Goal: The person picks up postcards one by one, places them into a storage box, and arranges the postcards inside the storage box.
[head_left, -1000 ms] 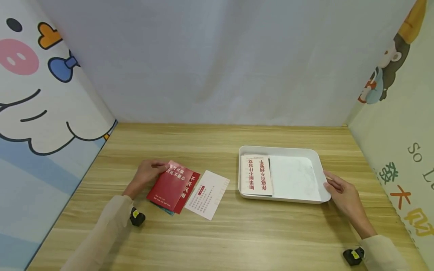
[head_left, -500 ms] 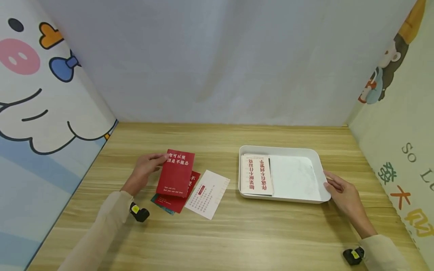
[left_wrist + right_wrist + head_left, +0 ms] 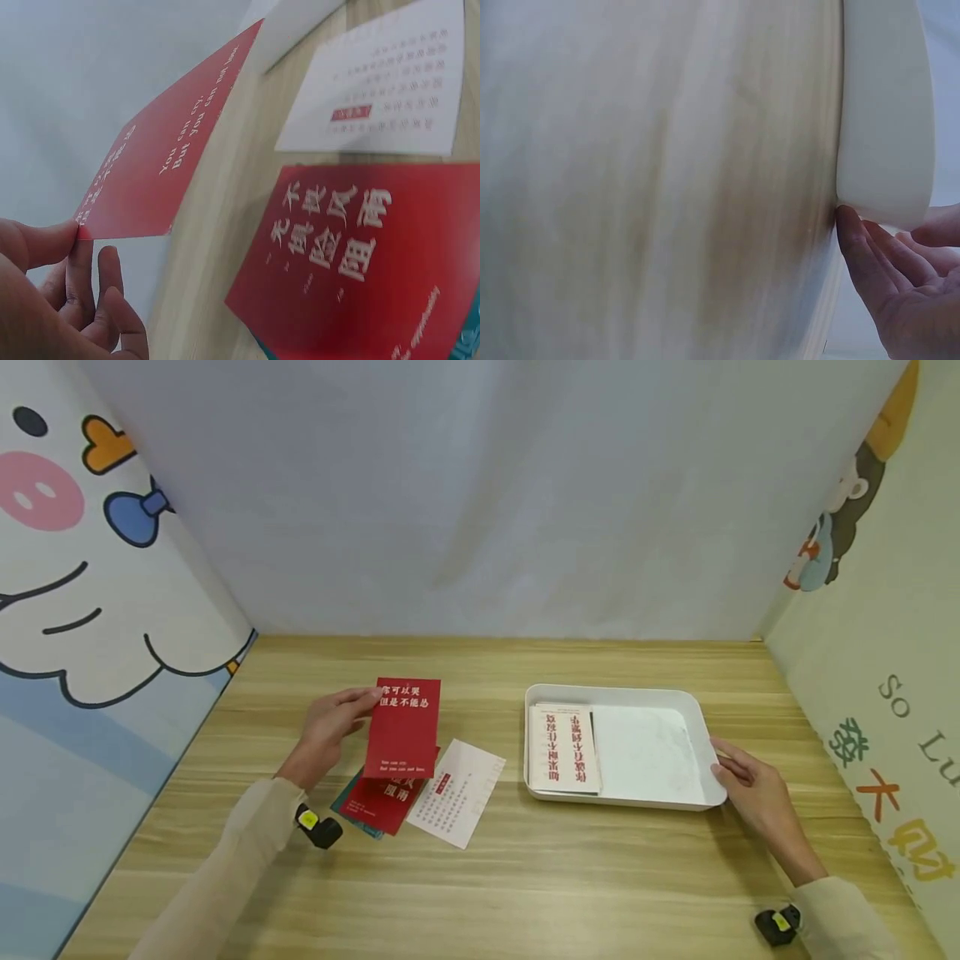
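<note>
My left hand (image 3: 327,733) pinches a red card (image 3: 402,731) by its upper left corner, thumb on top, and holds it raised off the table in the left wrist view. Below it lies another red card (image 3: 360,255) with white lettering, partly covering a teal card (image 3: 366,828). Beside these a white printed card (image 3: 457,793) lies flat. My right hand (image 3: 761,793) grips the right end of a white tray (image 3: 693,714), thumb at the rim and fingertips low against the outer wall (image 3: 885,112). A stack of cream cards (image 3: 564,747) with red lettering sits in the tray's left part.
The wooden table (image 3: 517,893) runs back to a pale cloth wall (image 3: 510,510). Cartoon-printed panels stand at the left (image 3: 97,610) and right (image 3: 877,652) sides. A black wrist device (image 3: 318,828) is at the left cuff, another (image 3: 777,925) at the right.
My left hand has lifted the red card off the pile and carried it up and to the right, uncovering more of the red card below. The right hand keeps its hold on the tray.
</note>
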The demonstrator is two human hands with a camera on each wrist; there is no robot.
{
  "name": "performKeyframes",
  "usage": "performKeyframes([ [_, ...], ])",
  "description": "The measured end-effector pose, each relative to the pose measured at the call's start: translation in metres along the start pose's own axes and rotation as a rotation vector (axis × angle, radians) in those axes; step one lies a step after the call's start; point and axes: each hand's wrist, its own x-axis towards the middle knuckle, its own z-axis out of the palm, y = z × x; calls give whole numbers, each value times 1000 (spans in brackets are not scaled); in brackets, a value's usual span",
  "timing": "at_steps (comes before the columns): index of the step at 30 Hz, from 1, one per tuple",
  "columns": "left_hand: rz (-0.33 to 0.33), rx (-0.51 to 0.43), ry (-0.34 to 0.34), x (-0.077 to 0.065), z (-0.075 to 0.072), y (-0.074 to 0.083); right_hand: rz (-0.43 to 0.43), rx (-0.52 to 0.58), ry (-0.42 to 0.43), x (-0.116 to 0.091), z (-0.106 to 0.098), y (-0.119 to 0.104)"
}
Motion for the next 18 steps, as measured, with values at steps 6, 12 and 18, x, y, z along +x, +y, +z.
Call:
performKeyframes([
  [6,-1,-16,-2,-3,17,9,-7,-16,1,-1,0,1],
  [12,7,-61,2,-3,33,16,-18,-22,13,-1,0,3],
  [18,17,-79,-10,-3,47,24,-9,-12,5,1,0,0],
])
